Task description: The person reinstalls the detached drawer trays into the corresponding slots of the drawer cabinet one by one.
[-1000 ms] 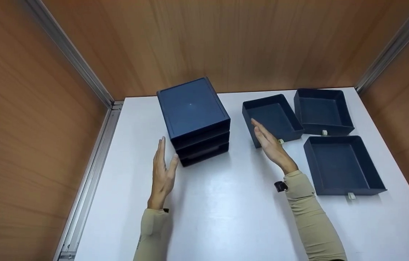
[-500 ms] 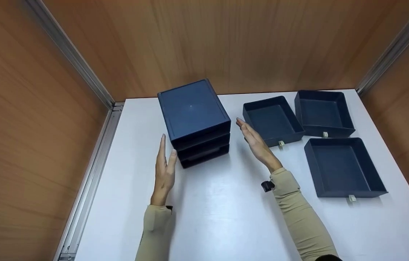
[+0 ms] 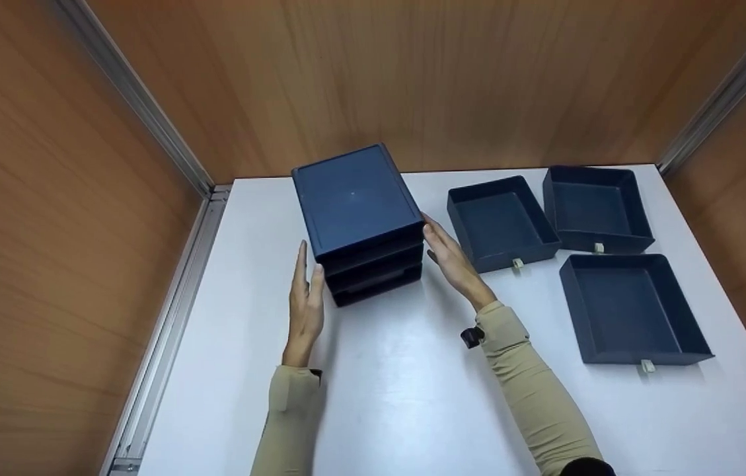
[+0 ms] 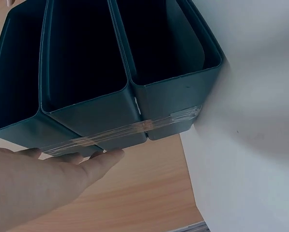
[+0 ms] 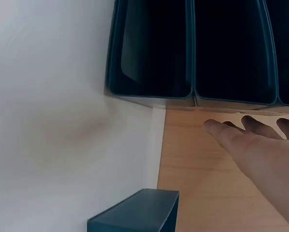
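A dark blue three-tier drawer cabinet (image 3: 356,198) stands at an angle on the white table, its slots facing the person. Along its left side the left hand (image 3: 306,311) is held with straight fingers; in the left wrist view the fingertips (image 4: 108,159) lie close against the side, near clear tape (image 4: 125,129). At the cabinet's right side is the right hand (image 3: 452,261), fingers extended. In the right wrist view its fingers (image 5: 226,131) are close to the side wall; whether they touch cannot be told. All three slots (image 4: 81,48) look dark inside.
Three drawers lie on the table (image 3: 386,396) at the right: one nearest the cabinet (image 3: 501,225), one at the back (image 3: 597,205), one in front (image 3: 634,307). Each has a small pale tab. Wood panels (image 3: 445,86) enclose the back and sides.
The right hand has moved left, from over the nearest drawer to the cabinet's right side. The left hand has shifted slightly forward and right. The cabinet and drawers keep their places.
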Available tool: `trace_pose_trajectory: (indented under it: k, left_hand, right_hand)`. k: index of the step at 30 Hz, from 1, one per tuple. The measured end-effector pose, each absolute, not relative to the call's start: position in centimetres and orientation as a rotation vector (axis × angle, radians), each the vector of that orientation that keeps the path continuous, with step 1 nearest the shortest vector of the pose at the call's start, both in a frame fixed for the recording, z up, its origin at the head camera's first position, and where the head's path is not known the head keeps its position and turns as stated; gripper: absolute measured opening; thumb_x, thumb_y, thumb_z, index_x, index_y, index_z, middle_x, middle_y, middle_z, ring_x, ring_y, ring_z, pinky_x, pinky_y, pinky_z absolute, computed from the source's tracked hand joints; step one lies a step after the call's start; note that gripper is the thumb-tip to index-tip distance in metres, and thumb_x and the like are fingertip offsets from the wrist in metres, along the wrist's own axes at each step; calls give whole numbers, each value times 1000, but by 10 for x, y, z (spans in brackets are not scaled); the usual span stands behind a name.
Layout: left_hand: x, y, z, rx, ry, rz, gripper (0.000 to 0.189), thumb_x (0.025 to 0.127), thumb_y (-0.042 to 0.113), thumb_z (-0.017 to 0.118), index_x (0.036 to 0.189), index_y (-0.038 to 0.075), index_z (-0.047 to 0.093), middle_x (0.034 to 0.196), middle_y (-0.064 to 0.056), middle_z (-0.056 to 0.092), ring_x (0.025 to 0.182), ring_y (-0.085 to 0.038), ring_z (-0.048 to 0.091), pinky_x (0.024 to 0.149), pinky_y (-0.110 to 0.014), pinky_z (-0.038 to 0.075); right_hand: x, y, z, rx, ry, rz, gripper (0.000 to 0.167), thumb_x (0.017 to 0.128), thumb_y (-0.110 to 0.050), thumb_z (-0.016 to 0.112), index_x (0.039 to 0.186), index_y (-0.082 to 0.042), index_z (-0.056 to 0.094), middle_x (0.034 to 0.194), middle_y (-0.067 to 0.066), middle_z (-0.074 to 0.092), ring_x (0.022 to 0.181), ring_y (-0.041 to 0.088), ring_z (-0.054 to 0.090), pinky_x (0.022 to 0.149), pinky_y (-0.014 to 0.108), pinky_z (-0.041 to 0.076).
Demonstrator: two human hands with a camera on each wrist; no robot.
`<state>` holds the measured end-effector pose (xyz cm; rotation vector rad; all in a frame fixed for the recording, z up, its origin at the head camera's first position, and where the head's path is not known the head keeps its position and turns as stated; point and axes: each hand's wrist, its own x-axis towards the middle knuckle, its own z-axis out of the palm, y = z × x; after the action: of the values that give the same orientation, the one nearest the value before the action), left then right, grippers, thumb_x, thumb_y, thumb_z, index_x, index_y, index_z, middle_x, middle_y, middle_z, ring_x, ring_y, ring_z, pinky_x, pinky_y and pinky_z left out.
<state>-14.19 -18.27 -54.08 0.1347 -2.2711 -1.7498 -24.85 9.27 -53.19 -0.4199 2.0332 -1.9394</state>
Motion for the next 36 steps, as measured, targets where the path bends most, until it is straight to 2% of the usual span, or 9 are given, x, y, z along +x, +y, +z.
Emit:
trace_pose_trajectory:
  k: [4,10,17,22,27,34,36]
  left_hand:
    - [-145,-181,-540,127,-2260,-1770,65,115,41,35,174,22,15,180,-4,13,167,-30,15,131,-62,20]
    - [-146,-179,-542,110,-2259,-1780,64,115,40,29,174,18,13,180,-7,15,165,-34,20,132,-57,23]
    - [-147,-178,-543,99,-2228,-1839,63,115,40,24,174,20,12,179,-10,19,159,-42,32,121,-68,36]
    - [-147,-177,-544,102,-2216,-1861,62,116,41,24,174,24,11,179,-8,18,163,-40,25,120,-72,36]
    - [-149,-176,-544,114,-2230,-1838,63,115,42,24,174,24,12,179,-8,19,162,-40,26,118,-72,38]
    - [-150,-175,-544,85,-2203,-1860,62,117,40,23,174,21,10,180,-7,16,166,-34,18,127,-64,29]
    - [-150,-175,-544,81,-2207,-1854,62,117,39,23,174,20,10,180,-8,15,165,-35,19,127,-64,29]
  right_hand:
    - [-250,91,-533,-402,1953,-1994,66,116,-47,29,173,-14,18,180,11,17,167,33,15,133,56,20]
    - [-250,88,-533,-410,1863,-2024,70,116,-46,23,172,-6,11,179,18,14,166,37,13,133,59,16]
    - [-251,86,-530,-408,1862,-2025,72,115,-48,20,171,-2,15,176,22,21,166,38,17,133,59,17]
    - [-250,83,-530,-372,1858,-2027,73,116,-46,26,170,1,12,177,22,18,165,39,18,132,60,20]
    - [-250,83,-529,-341,1854,-2042,73,116,-45,29,170,1,14,175,23,23,165,39,20,131,60,22]
    - [-249,84,-528,-345,1890,-2023,71,116,-45,28,169,1,18,173,24,30,163,40,24,129,64,24]
    - [-249,84,-528,-342,1890,-2027,70,116,-44,27,169,1,20,172,25,32,163,40,25,129,64,25]
